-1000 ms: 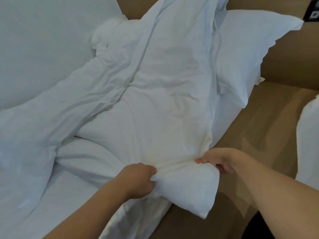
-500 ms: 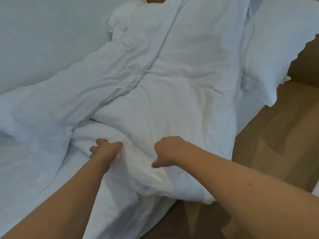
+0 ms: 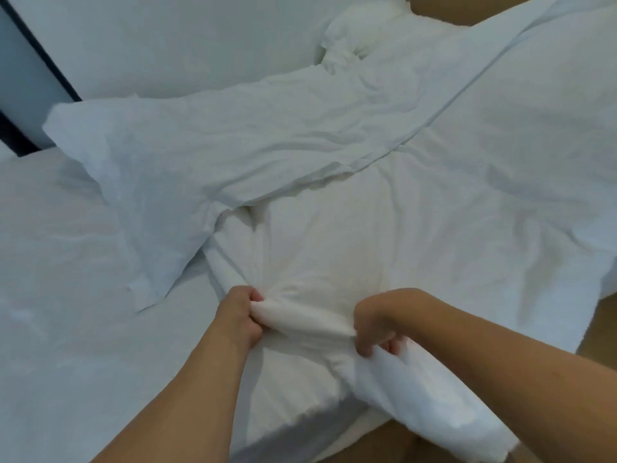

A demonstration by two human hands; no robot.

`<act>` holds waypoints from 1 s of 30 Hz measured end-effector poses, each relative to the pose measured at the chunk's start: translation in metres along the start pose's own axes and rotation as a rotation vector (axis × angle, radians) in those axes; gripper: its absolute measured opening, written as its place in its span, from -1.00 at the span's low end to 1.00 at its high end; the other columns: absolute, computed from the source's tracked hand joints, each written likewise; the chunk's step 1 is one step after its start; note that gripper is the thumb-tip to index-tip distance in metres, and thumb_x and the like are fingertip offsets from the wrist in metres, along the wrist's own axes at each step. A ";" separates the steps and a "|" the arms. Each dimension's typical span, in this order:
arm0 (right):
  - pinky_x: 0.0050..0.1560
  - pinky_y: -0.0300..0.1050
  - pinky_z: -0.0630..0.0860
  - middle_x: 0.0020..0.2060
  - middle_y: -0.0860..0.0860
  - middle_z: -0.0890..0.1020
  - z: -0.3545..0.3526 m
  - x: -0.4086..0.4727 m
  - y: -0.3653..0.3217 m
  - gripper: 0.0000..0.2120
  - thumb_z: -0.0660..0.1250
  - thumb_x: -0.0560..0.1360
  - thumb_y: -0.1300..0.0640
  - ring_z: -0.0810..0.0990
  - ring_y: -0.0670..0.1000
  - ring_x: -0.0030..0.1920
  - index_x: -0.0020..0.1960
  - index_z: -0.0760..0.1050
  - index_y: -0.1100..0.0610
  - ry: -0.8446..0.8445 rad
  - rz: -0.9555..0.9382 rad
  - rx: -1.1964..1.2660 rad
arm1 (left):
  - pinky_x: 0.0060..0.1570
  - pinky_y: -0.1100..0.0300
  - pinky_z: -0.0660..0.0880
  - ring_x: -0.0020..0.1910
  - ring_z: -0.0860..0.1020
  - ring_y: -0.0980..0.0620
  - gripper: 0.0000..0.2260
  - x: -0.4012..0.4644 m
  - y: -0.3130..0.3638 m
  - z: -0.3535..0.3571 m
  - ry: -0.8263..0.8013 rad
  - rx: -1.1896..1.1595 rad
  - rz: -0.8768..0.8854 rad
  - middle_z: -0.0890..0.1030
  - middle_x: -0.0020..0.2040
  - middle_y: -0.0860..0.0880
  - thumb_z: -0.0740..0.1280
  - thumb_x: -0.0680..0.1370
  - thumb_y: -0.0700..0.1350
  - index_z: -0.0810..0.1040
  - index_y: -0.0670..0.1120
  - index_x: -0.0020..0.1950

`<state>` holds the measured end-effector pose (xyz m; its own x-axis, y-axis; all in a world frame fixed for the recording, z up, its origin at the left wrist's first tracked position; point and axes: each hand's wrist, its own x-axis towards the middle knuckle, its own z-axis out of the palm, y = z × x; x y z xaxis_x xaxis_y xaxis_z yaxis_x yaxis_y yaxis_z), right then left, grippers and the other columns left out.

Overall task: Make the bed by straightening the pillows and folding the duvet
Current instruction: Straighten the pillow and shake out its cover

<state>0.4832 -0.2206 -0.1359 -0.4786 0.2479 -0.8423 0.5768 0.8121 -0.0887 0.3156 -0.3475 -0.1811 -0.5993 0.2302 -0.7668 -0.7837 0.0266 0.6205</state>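
Observation:
A white duvet [image 3: 417, 202] lies crumpled across the bed, its near edge bunched into a thick roll. My left hand [image 3: 238, 315] grips that roll at its left end, and my right hand [image 3: 380, 320] grips it at its right end, fingers curled under the fabric. A flatter wrinkled layer of the duvet [image 3: 207, 152] spreads out to the left over the white bed sheet [image 3: 66, 295]. A white pillow [image 3: 364, 28] is bunched up at the top, partly buried under the duvet.
A white wall [image 3: 167, 38] runs behind the bed, with a dark frame edge [image 3: 36, 58] at the far left. Brown wooden floor [image 3: 604, 315] shows along the right side and below the hanging corner of the duvet.
Both hands have shifted left along the duvet edge and gathered it into a tighter roll. The view has swung left, bringing more bed sheet and wall into sight.

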 end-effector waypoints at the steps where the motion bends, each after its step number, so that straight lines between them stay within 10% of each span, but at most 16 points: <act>1: -0.09 -0.11 0.55 -0.08 0.10 0.64 -0.005 0.003 -0.001 -0.69 0.34 0.50 -0.02 0.61 0.05 -0.22 0.05 0.56 0.23 -0.127 0.020 0.001 | 0.10 -0.30 0.48 0.04 0.54 -0.26 -0.67 0.005 -0.003 -0.006 0.037 0.101 -0.014 0.52 0.09 -0.22 0.14 0.17 -0.39 0.44 -0.29 -0.09; 4: 0.20 -0.02 0.51 -0.06 0.06 0.68 -0.042 0.012 0.004 -0.68 0.31 0.53 -0.10 0.65 0.06 -0.05 0.00 0.57 0.17 -0.186 0.023 0.241 | 0.18 -0.10 0.47 0.21 0.47 -0.27 -0.54 0.011 0.004 0.007 0.254 0.426 0.167 0.44 0.28 -0.27 0.25 0.45 -0.28 0.35 -0.26 0.35; 7: -0.01 -0.09 0.55 -0.10 0.07 0.70 -0.094 0.019 0.005 -0.71 0.26 0.53 -0.05 0.68 0.07 -0.09 -0.03 0.59 0.17 0.255 -0.047 0.357 | 0.25 -0.07 0.35 0.31 0.32 -0.23 -0.36 0.015 0.031 0.023 0.462 0.623 0.485 0.28 0.36 -0.20 0.37 0.42 -0.04 0.17 -0.13 0.42; 14: 0.35 0.18 0.26 0.50 0.05 0.07 -0.181 0.092 -0.026 -0.27 0.29 0.49 -0.14 0.18 0.15 0.45 0.53 0.00 -0.06 1.051 -0.106 0.038 | 0.00 -0.01 0.57 -0.05 0.64 -0.06 -0.41 0.106 0.133 0.012 0.185 -0.280 0.362 0.67 0.04 -0.05 0.46 0.16 0.26 0.61 -0.05 0.07; 17: 0.48 0.25 -0.04 0.55 0.04 -0.11 -0.210 0.127 -0.039 -0.02 0.32 0.39 -0.31 -0.07 0.13 0.54 0.55 -0.23 -0.11 1.036 -0.095 -0.075 | 0.23 -0.02 0.45 0.25 0.49 -0.15 -0.32 0.111 0.176 0.025 0.481 0.001 0.513 0.45 0.36 -0.14 0.38 0.36 0.17 0.37 -0.12 0.40; 20: 0.50 0.21 -0.22 0.56 0.04 -0.13 -0.234 0.152 -0.046 0.03 0.29 0.32 -0.40 -0.15 0.11 0.55 0.53 -0.28 -0.16 0.988 -0.155 -0.136 | 0.36 -0.07 0.24 0.42 0.26 -0.17 -0.56 0.091 0.229 0.058 0.647 0.466 1.036 0.25 0.43 -0.17 0.29 0.55 -0.04 0.35 -0.13 0.39; 24: 0.49 0.13 0.03 0.32 0.07 0.46 -0.275 0.163 -0.048 -0.49 0.20 0.50 -0.15 0.37 0.11 0.37 0.40 0.24 -0.04 1.023 -0.216 -0.109 | 0.31 -0.22 0.32 0.42 0.24 -0.19 -0.58 0.082 0.291 0.102 0.554 0.867 1.503 0.21 0.44 -0.14 0.33 0.50 -0.05 0.36 -0.05 0.34; 26: 0.24 0.06 0.39 0.07 0.10 0.60 -0.292 0.160 -0.047 -0.75 0.12 0.55 0.05 0.55 0.16 0.09 0.19 0.38 0.08 1.011 -0.248 0.081 | 0.30 -0.21 0.31 0.44 0.18 -0.22 -0.55 0.080 0.307 0.126 0.504 1.027 1.527 0.18 0.45 -0.15 0.30 0.51 0.02 0.32 -0.02 0.37; 30: 0.14 -0.03 0.46 0.16 0.07 0.58 -0.339 0.139 -0.023 -0.70 0.15 0.58 0.06 0.54 0.12 0.12 0.24 0.48 0.12 0.705 -0.292 0.453 | 0.17 -0.09 0.33 0.35 0.27 -0.21 -0.53 0.080 0.342 0.174 0.475 1.444 1.256 0.26 0.43 -0.14 0.15 0.58 0.11 0.19 0.09 0.48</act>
<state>0.1791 -0.0258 -0.0711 -0.8576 0.4530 -0.2434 0.5035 0.6433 -0.5767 0.0277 -0.1502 -0.0014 -0.7949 0.5191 0.3141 0.5922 0.7765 0.2152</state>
